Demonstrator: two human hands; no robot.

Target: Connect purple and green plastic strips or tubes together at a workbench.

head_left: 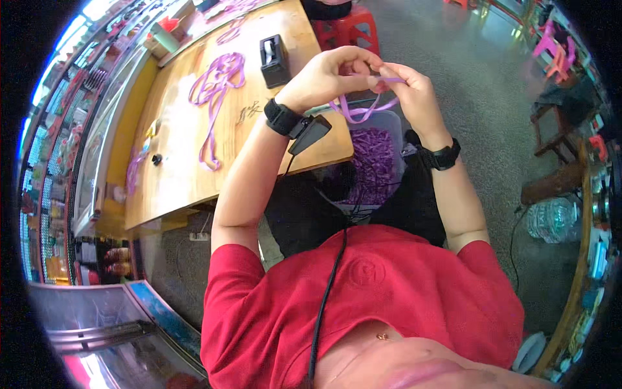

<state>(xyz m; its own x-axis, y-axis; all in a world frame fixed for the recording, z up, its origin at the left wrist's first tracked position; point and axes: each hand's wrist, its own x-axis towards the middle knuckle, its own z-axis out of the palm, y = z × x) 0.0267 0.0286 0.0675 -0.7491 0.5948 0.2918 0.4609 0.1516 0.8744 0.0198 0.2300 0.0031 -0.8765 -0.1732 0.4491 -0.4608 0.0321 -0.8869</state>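
Both my hands are raised together above the table's right edge. My left hand (340,72) is closed, thumb and fingertips pinched at a flat purple strap (363,113). My right hand (414,97) pinches the same strap close to the left fingertips. A loop of the strap hangs below the hands; the exact spot where the fingertips meet is partly hidden. Beneath them, a clear plastic bin (394,123) holds a heap of purple straps (372,155).
On the wooden table (175,188) lie more purple straps (217,84), small dark pieces (248,111) and a black tape dispenser (274,61). Beyond it stands a red stool (356,29). Stocked shelves line the left; a large clear bottle (552,219) lies at right.
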